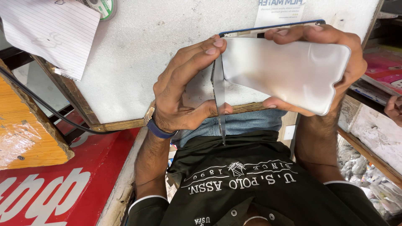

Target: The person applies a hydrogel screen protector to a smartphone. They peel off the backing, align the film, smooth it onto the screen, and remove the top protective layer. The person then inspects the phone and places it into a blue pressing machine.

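Head view shows our left hand [184, 90] pinching a blade [218, 94] into the phone [289, 71] gripped by our right hand [335, 62], prying its edge; next needs steady sliding.

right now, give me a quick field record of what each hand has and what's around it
view: head camera looking down, so the picture appears upside down
left hand: pinches a thin metal blade upright against the phone's edge
right hand: grips a phone, its pale glossy back facing the camera
phone frame: blue edge visible along one side
wrist: blue band on the left wrist
surface: white worktop with a wooden rim
nearby: lined paper sheet, black cable, orange wooden block
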